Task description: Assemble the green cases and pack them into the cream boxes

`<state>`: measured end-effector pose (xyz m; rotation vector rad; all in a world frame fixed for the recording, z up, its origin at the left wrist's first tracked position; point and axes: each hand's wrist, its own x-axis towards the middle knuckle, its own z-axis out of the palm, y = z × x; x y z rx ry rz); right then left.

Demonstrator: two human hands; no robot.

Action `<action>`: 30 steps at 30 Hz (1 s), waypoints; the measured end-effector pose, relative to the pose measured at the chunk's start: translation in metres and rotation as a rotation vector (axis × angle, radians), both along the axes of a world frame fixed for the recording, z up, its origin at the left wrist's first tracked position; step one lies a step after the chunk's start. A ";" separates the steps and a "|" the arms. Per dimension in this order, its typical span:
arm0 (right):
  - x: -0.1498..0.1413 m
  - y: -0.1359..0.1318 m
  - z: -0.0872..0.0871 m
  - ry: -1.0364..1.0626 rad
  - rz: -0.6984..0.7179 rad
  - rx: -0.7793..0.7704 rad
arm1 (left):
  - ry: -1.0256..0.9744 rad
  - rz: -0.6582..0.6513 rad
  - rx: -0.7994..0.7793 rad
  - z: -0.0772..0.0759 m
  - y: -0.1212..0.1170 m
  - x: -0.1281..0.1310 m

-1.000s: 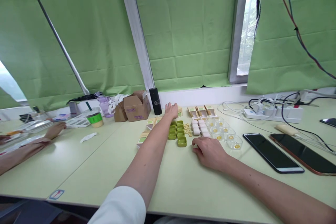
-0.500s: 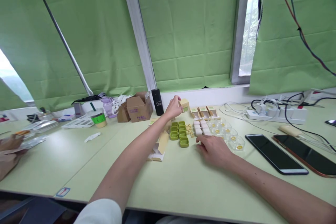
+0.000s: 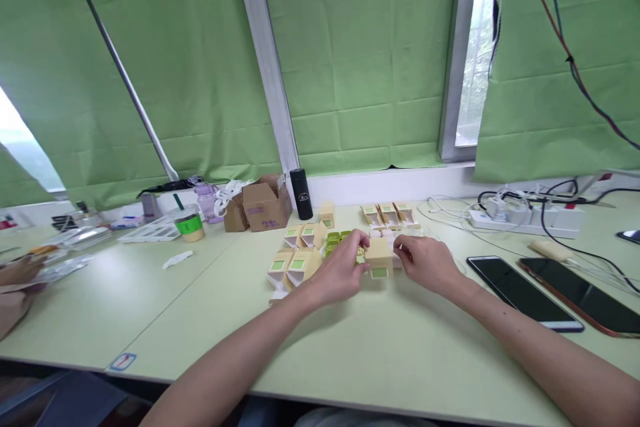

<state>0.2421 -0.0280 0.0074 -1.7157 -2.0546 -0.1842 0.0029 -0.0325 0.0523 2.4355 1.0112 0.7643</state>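
Observation:
My left hand (image 3: 345,267) grips a small cream cardboard box (image 3: 379,253) with a green label, just above the table. At the box's right side, my right hand (image 3: 425,260) has its fingers curled in against the edge; their tips are partly hidden. Small green square trays (image 3: 335,240) show behind my left hand. White-pink pieces (image 3: 384,233) peek out behind the box. Several similar open boxes (image 3: 295,263) stand left of my left hand, with another box (image 3: 327,215) behind them. The clear cups by my right hand are mostly covered.
A row of three open boxes (image 3: 390,215) stands at the back. Phones (image 3: 523,290) and a power strip (image 3: 525,220) with cables lie at right. A black bottle (image 3: 301,195), a brown carton (image 3: 265,203) and a drink cup (image 3: 190,223) stand at left. Another person's hand (image 3: 20,270) is far left.
My left hand has come back toward me and right with the small box, bringing it beside my right hand. My right hand has shifted slightly up and right.

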 end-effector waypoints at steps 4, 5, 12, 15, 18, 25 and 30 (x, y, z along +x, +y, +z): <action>0.001 0.001 -0.004 -0.034 0.011 0.016 | 0.022 0.008 -0.023 -0.030 0.001 0.002; 0.001 0.002 -0.005 -0.046 0.021 0.022 | 0.006 0.011 -0.029 -0.035 0.002 0.002; 0.010 -0.001 -0.004 -0.046 0.314 0.158 | -0.112 -0.034 0.020 -0.045 0.004 -0.004; 0.011 -0.004 -0.003 -0.004 0.456 0.181 | -0.166 -0.031 0.041 -0.051 0.007 -0.006; 0.007 -0.005 -0.005 -0.001 0.551 0.152 | -0.190 -0.030 0.037 -0.057 0.011 -0.008; 0.005 -0.001 -0.010 -0.027 0.529 0.154 | -0.225 -0.012 0.036 -0.062 0.010 -0.007; 0.008 0.006 -0.016 -0.042 0.486 0.200 | -0.249 0.037 0.013 -0.061 0.008 -0.006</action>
